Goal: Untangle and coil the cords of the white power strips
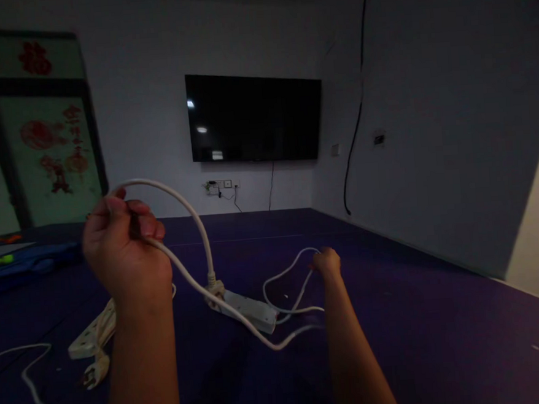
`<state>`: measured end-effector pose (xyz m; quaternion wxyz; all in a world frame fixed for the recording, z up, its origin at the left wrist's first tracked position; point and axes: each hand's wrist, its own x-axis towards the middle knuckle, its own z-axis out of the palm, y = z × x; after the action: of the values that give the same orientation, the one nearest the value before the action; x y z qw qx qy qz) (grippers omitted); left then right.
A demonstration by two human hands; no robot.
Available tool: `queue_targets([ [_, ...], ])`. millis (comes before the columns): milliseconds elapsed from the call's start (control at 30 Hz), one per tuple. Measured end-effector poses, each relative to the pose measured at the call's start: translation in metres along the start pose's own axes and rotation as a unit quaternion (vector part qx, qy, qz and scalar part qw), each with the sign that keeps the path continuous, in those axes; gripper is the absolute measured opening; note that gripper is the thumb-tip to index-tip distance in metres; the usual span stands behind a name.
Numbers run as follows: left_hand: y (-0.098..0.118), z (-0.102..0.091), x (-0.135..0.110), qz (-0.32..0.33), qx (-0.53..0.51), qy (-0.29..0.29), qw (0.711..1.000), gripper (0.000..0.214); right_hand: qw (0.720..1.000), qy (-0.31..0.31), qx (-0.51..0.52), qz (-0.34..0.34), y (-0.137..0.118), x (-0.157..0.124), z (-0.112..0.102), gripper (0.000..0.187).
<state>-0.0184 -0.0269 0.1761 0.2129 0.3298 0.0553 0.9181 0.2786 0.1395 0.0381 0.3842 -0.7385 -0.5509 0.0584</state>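
Observation:
My left hand [124,237] is raised and closed around a white power cord [184,202], which arcs down to a plug [214,289] at the near end of a white power strip [249,309]. From the same hand, another run of cord slopes down to the right across the strip. Lower down on the right, my right hand [326,262] is closed on a loop of thinner-looking white cord [277,278]. Where that loop passes behind my right forearm, it is hidden. The power strip lies on the purple surface [426,332] between my two arms.
A second power strip [83,341] with its cord bundled and plug [97,371] lies left, partly behind my left forearm. A loose white cable [30,379] lies farther left, near blue cloth [38,258]. A television [254,117] hangs on the wall; a black cable [354,134] dangles at right.

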Motion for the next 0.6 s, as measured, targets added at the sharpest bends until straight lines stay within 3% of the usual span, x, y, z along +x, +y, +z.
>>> queue_targets([
  [233, 0.023, -0.004, 0.005, -0.035, -0.039, 0.038, 0.998, 0.022, 0.999, -0.004, -0.035, 0.015, 0.002, -0.002, -0.004, 0.028],
  [333, 0.022, -0.003, 0.005, -0.034, -0.043, 0.034, 0.998, 0.022, 0.999, 0.008, -0.034, 0.002, -0.01, -0.001, -0.01, 0.033],
  [433, 0.015, 0.001, 0.002, -0.044, -0.036, 0.029, 0.998, 0.023, 0.999, -0.007, 0.004, -0.053, -0.036, -0.006, -0.021, 0.044],
  [500, 0.008, 0.005, -0.002, -0.055, -0.022, 0.029, 0.998, 0.021, 0.983, -0.089, 0.114, -0.115, -0.06, -0.017, -0.032, 0.047],
  [600, -0.004, 0.01, -0.008, -0.077, 0.012, 0.009, 0.997, 0.015, 0.91, -0.22, 0.265, -0.23, -0.098, -0.045, -0.047, 0.042],
])
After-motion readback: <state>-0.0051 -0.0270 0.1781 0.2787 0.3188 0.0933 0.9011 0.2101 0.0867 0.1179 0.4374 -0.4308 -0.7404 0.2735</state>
